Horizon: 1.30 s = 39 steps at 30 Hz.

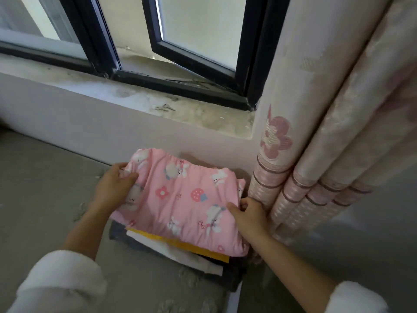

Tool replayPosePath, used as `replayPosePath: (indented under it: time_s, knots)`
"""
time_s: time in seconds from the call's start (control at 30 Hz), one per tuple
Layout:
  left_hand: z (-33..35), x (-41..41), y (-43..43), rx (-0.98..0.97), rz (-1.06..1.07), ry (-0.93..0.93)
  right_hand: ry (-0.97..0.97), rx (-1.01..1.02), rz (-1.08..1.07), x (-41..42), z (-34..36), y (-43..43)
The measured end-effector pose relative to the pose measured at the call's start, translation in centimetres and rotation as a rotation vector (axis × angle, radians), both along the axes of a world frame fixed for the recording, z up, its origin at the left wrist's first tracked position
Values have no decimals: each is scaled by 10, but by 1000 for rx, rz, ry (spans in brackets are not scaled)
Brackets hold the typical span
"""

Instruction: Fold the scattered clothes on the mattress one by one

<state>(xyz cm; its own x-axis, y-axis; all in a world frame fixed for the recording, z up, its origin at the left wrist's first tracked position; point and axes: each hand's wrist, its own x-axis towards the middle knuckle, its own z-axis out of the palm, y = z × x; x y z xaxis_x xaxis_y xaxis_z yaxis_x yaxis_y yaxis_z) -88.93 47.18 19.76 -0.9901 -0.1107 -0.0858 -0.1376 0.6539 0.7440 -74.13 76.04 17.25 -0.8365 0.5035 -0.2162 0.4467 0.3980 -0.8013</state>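
Folded pink garment (pixel 185 199), soft printed cotton with white bunnies, flowers and a strawberry, roughly rectangular with a gathered far edge, sits on top of the stack (pixel 203 256) at the mattress (pixel 45 188) corner below the window sill (pixel 135 100). Left hand (pixel 115 184) grips its left edge, fingers curled over the fabric. Right hand (pixel 248 216) pinches the near right corner, thumb on top. Under it are flat yellow, white and dark layers with only their edges showing; can't tell what the garments are. Mattress cover is grey and textured. Pleated cream curtain (pixel 316 132) with a pink flower print hangs just right of the stack. Fluffy white sleeves (pixel 61 281) are cut off by the bottom of the view.
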Motion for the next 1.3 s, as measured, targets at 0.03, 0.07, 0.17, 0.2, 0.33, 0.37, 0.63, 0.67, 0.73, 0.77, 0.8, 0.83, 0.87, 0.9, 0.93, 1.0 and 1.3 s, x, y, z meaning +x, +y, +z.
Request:
replayPosePath:
  time_s: [0.03,0.07,0.17,0.2,0.33,0.37,0.63,0.67,0.73,0.77,0.8,0.83,0.87,0.9,0.93,1.0,1.3]
  knots:
    - [-3,-15,1,-23,13,8,-21,-22,-23,-8,-8,0]
    - [-8,-27,2,-58,16,14,-55,-44,-39,-15,-16,0]
    - [-41,-45,2,-168,35,-41,-206,-93,-39,-26,-44,-2]
    - [-57,-45,3,-218,28,-67,-255,-81,-33,-27,-52,-3]
    - [-98,-27,15,-381,62,-167,-300,57,-6,-26,-67,-6]
    - [-102,-18,21,-375,53,-116,-261,179,18,-25,-67,-10]
    - [-134,11,48,-469,-246,-140,-317,503,725,-30,-79,-23]
    - [-138,7,49,-487,-269,-173,-374,509,733,-34,-82,-22]
    - [-143,-3,53,-501,-305,-241,-456,521,756,-44,-84,-23]
    - [-143,-6,56,-499,-312,-270,-484,531,759,-47,-86,-23]
    - [-142,-9,58,-501,-317,-293,-512,544,758,-50,-85,-23]
    - [-140,-12,59,-502,-328,-305,-521,553,764,-52,-85,-22]
    - [-138,-11,59,-512,-343,-321,-538,550,771,-52,-83,-22]
    - [-136,-11,59,-520,-349,-333,-543,539,777,-52,-80,-22]
    - [-133,-10,59,-527,-349,-346,-545,528,778,-52,-77,-22]
    - [-126,-8,62,-556,-332,-369,-548,506,785,-50,-71,-22]
    - [-87,39,95,-604,-262,-107,-319,162,527,-63,-30,-9]
